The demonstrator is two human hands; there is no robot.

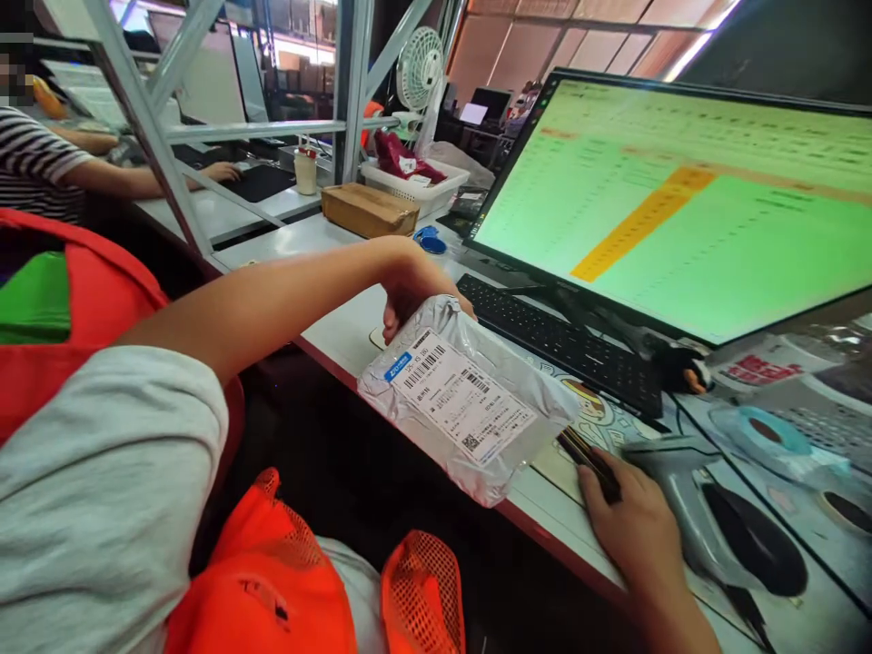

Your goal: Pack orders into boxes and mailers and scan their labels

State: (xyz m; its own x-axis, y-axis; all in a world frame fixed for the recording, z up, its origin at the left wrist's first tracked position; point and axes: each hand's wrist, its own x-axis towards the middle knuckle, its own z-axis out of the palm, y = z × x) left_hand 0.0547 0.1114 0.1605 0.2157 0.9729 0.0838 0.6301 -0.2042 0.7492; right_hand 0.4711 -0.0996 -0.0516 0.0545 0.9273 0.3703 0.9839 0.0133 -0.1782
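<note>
At far left, a co-worker in a striped sleeve [41, 150] is resting one hand [222, 173] beside a dark mat [262, 183], behind a metal frame [255, 133]. Further right, a cup [306, 173] is standing near that mat, and a brown cardboard box [370, 210] is lying in front of a white basket [436, 191], with a blue roll [430, 240] sitting near the box on the worktop [347, 318].

Coming in from the left, the person's left hand [417, 283] is gripping the far edge of a pale, wrapped parcel [470, 400] — some of the fingers are hiding behind it. The parcel is hanging tilted over the worktop's front edge, its printed label [463, 395] facing up towards the wearer. Past it, a black keyboard [559, 341] is lying below a large monitor [681, 200], which is showing a green table with an orange band.

Just beside the parcel's right corner, the right hand [633, 509] is closing its fingers around a dark, gold-striped object [589, 463] — partly covered, so perhaps a small tool or case. To the right of this hand, a grey handheld scanner [691, 518] is lying on the worktop, and a roll of tape [777, 431] is resting beyond it
</note>
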